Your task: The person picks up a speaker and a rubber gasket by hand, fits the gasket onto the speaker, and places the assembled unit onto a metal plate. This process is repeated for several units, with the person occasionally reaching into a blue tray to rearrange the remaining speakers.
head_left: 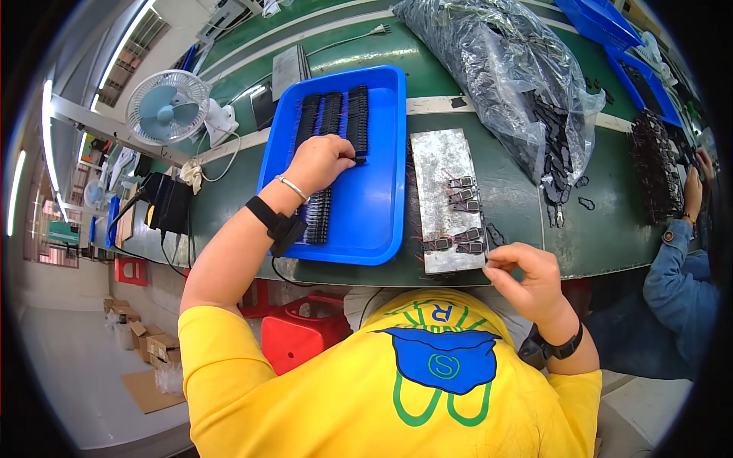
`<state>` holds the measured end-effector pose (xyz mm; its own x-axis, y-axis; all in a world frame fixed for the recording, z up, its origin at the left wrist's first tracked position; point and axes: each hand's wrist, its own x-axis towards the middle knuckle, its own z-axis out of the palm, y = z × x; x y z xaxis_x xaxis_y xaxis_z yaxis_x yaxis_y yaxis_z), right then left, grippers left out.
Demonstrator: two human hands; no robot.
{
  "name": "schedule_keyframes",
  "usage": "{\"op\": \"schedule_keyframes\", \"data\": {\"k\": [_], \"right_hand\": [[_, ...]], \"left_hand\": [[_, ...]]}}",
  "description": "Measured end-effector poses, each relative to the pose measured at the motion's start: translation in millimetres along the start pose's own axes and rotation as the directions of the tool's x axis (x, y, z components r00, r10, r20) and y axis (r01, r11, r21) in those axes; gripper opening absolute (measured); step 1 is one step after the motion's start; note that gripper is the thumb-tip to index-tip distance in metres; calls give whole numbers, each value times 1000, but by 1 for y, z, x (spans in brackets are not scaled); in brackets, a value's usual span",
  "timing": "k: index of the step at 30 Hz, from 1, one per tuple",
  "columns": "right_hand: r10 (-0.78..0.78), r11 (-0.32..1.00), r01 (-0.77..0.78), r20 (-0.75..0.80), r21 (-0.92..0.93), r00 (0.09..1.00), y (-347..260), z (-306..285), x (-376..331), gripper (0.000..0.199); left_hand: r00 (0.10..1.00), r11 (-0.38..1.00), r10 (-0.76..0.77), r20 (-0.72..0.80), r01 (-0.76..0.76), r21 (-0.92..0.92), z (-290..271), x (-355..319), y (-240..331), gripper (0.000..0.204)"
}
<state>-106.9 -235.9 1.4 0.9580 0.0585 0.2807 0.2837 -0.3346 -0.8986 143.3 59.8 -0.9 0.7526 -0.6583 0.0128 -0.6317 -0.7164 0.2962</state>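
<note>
My left hand (324, 162) is over the blue tray (389, 221), its fingertips closed on a small black part (361, 161) at the near end of the right-hand row. Black parts (357, 114) stand packed in several rows in the tray; my hand and wrist hide some of them. My right hand (531, 278) is by the near right corner of the metal block (441, 164), thumb and fingertips drawn together; anything between them is too small to make out. Several small black rectangular parts with thin wires (467, 240) lie on the block.
Black ring-shaped pieces (553, 153) spill from a large clear plastic bag (489, 61) beyond the block. A small fan (169, 107) stands at the left. Another person's hand (692, 191) works at the far right beside a dark stack of parts (653, 168). A red stool (301, 336) is below the table.
</note>
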Motion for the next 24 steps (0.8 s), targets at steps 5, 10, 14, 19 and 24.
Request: {"op": "schedule_keyframes", "data": {"k": [5, 10, 14, 19, 24], "right_hand": [[55, 998, -55, -83, -4, 995, 7, -11, -15, 13], [80, 997, -81, -120, -5, 990, 13, -12, -19, 12], [40, 998, -45, -90, -53, 995, 13, -10, -8, 12], [-231, 941, 223, 0, -255, 973, 7, 4, 24, 19], [-300, 792, 379, 236, -479, 924, -8, 23, 50, 24]], "left_hand": [[998, 996, 38, -46, -35, 76, 7, 3, -9, 11], [1000, 994, -3, -31, 7, 113, 7, 7, -6, 16], [1000, 985, -5, -29, 10, 172, 2, 7, -8, 19], [993, 986, 25, -116, -5, 168, -20, -2, 3, 22], [956, 972, 216, -199, -229, -45, -38, -36, 62, 21]]}}
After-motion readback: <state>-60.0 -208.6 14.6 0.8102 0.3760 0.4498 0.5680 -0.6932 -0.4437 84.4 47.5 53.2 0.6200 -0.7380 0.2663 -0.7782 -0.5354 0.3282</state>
